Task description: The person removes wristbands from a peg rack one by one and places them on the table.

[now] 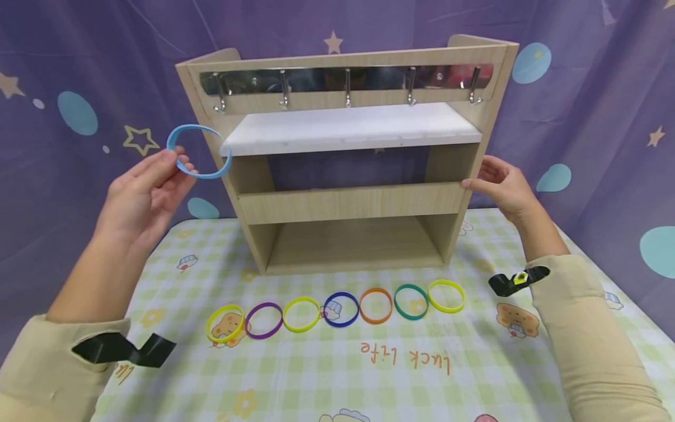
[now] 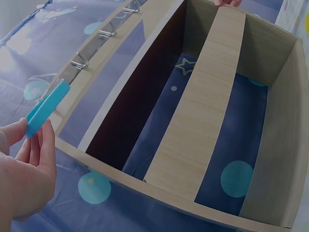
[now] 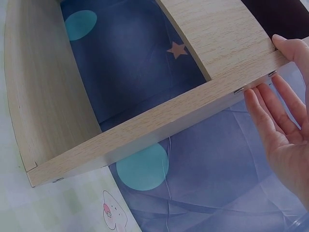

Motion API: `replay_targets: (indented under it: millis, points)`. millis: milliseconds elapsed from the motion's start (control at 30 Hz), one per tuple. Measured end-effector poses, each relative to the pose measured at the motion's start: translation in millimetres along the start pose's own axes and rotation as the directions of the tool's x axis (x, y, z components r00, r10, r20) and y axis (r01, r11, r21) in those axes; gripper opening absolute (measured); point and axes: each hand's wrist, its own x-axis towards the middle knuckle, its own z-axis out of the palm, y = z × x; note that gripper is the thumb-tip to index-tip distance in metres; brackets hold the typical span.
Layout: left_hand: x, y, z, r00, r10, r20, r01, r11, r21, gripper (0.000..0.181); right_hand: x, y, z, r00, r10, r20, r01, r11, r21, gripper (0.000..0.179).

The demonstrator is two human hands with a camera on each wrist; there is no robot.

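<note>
My left hand (image 1: 145, 196) pinches a light blue silicone wristband (image 1: 211, 175) between thumb and fingers, raised at the left side of a wooden shelf rack (image 1: 350, 204). In the left wrist view the wristband (image 2: 48, 108) appears edge-on, near the end of the hook rail. On the rack's right side panel, my right hand (image 1: 503, 187) holds the edge, thumb at the front. The right wrist view shows those fingers (image 3: 260, 108) against the panel's outer face. A metal rail with several double hooks (image 1: 348, 88) runs across the rack's upper front; the hooks carry nothing.
On the checked tablecloth (image 1: 316, 375), a row of wristbands lies before the rack: yellow ones (image 1: 302, 330), a purple one (image 1: 263, 336), a dark blue one (image 1: 341, 324), an orange one (image 1: 376, 322) and a green one (image 1: 411, 317). A white shelf board (image 1: 353, 129) sits below the hooks.
</note>
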Motion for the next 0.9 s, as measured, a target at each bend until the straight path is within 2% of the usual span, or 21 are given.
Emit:
replay_targets:
  millis: [233, 400, 567, 733, 800, 900]
  points:
    - [-4.5, 4.5, -12.6, 0.998, -0.053, -0.019, 0.053, 0.998, -0.030, 0.022, 0.9, 1, 0, 1.000, -0.010, 0.000, 0.010, 1.000, 0.018, 0.049]
    - [-9.0, 10.4, -29.0, 0.985, -0.151, -0.084, 0.158, 0.983, 0.091, 0.021, 1.9, 3, 0, 1.000, -0.027, 0.001, 0.027, 0.997, 0.066, 0.044]
    - [-12.9, 11.4, -49.3, 0.959, -0.247, -0.139, 0.272, 0.939, 0.210, 0.021, 1.3, 2, 0, 1.000, -0.023, -0.002, 0.023, 0.997, 0.070, 0.045]
    - [-15.5, 10.4, -69.0, 0.945, -0.278, -0.170, 0.319, 0.898, 0.304, 0.022, 1.7, 3, 0, 1.000, -0.021, -0.002, 0.021, 0.998, 0.064, 0.048]
    - [-16.2, 10.0, -76.0, 0.940, -0.284, -0.188, 0.335, 0.867, 0.368, 0.022, 2.0, 3, 0, 1.000, -0.021, -0.001, 0.021, 0.997, 0.071, 0.047]
    - [-17.1, 9.3, -85.8, 0.934, -0.300, -0.196, 0.358, 0.803, 0.477, 0.023, 2.1, 4, 0, 1.000, -0.023, -0.001, 0.023, 0.996, 0.084, 0.047]
